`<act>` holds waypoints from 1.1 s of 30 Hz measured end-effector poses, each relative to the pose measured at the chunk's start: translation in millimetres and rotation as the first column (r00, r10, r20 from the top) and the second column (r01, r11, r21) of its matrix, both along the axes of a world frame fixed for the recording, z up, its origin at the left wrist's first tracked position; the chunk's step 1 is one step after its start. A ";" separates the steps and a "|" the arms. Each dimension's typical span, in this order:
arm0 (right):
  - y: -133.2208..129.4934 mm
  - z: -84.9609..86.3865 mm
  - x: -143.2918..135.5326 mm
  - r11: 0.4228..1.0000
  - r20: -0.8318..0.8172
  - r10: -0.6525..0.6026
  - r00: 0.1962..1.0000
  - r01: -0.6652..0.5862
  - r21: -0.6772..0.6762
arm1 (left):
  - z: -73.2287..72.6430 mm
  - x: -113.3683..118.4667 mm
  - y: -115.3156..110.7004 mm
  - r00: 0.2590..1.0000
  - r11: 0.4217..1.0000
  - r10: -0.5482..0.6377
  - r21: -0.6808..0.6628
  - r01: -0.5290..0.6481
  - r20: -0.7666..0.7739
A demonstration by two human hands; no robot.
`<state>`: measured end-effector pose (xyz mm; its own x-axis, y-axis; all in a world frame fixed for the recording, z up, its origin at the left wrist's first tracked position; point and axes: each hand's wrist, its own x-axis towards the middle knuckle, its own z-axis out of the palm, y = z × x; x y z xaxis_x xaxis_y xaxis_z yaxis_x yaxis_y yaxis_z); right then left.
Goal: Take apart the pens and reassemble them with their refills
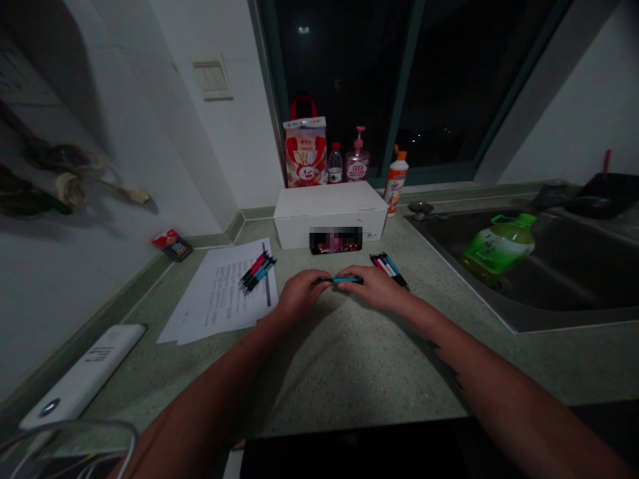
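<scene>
Above the middle of the countertop, a blue and black pen point(344, 280) lies level between my two hands. My left hand point(302, 291) is closed on its dark end, and my right hand point(375, 286) pinches the blue part. Whether the pen is in one piece or in two parts is too small to tell. To the left, several pens point(257, 271) in black, red and blue rest on printed paper sheets point(217, 293). Just beyond my right hand is another group of pens point(389, 267), with red, white and blue barrels.
Behind my hands a phone point(335, 241) leans against a white box point(329, 207). Bottles and a bag point(306, 154) stand by the window. On the right is a sink point(549, 293) holding a green jug point(502, 246). A white power strip point(84, 372) lies at left.
</scene>
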<state>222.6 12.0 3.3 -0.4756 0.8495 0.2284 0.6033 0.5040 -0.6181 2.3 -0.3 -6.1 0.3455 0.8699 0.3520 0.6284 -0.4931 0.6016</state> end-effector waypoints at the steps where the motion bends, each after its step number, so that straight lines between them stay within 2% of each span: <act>1: -0.4 0.6 -0.2 1.000 0.015 -0.002 1.000 0.003 -0.027 | -0.5 -0.2 0.1 1.000 1.000 -0.004 0.004 0.004 -0.001; 3: -0.8 1.9 -0.4 1.000 0.025 -0.008 1.000 0.008 -0.025 | -1.3 -0.3 0.2 1.000 1.000 -0.010 0.011 0.010 -0.008; 7: -0.5 3.2 -0.4 0.998 -0.030 -0.010 0.999 0.012 0.063 | -0.6 0.1 -0.5 1.000 1.000 -0.015 0.000 0.015 -0.007; 13: -1.0 1.0 -1.7 0.999 0.018 0.036 0.999 -0.036 -0.021 | 1.9 0.3 -1.6 1.000 1.000 -0.015 -0.003 0.015 0.013; 18: 3.6 -1.0 3.1 0.985 -0.003 -0.036 0.999 0.036 0.168 | 1.5 -0.2 -1.2 0.997 0.995 0.017 -0.101 -0.009 0.081; 20: 4.8 -1.4 5.6 0.980 0.024 -0.056 0.998 0.050 0.195 | -0.1 -0.8 -0.4 0.994 0.989 0.038 -0.146 -0.023 0.103; 24: 2.2 -1.2 5.6 0.985 0.116 -0.018 0.993 -0.002 0.175 | -2.4 0.3 0.8 0.994 0.988 0.009 -0.151 0.007 0.108; 27: -1.9 1.3 2.1 0.988 0.156 -0.003 0.988 -0.021 0.152 | -0.8 2.0 0.6 0.999 0.993 -0.006 -0.119 0.012 0.052; 30: -3.2 5.2 1.2 0.986 0.181 -0.038 0.983 0.008 0.164 | 1.2 1.3 1.2 0.999 0.996 0.040 -0.085 -0.040 0.007; 33: -0.8 7.9 5.2 0.977 0.223 -0.111 0.969 0.065 0.204 | 0.9 -2.3 4.0 0.987 0.983 0.152 -0.093 -0.155 -0.044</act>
